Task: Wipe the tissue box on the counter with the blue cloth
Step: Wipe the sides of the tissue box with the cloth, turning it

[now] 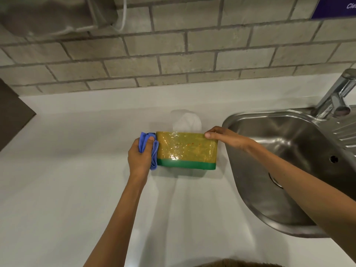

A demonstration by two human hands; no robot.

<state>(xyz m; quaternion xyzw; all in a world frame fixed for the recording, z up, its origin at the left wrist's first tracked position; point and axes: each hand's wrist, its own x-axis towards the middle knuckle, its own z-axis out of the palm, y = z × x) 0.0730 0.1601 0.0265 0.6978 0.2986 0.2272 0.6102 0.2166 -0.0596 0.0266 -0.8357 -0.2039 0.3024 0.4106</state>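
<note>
The tissue box [185,150] is yellow with a green base band and shiny plastic wrap, and it stands on the white counter [77,180] left of the sink. A white tissue [187,122] sticks out behind its top. My left hand [139,157] is closed around the folded blue cloth [152,151] and presses it against the box's left end. My right hand [225,138] grips the box's top right corner, fingers over the far side and thumb on the front edge.
A steel sink [285,164] with a drain lies to the right, a chrome tap [337,95] at its back. A grey brick wall [173,51] runs behind the counter. A dark brown panel [11,114] juts in at the left edge.
</note>
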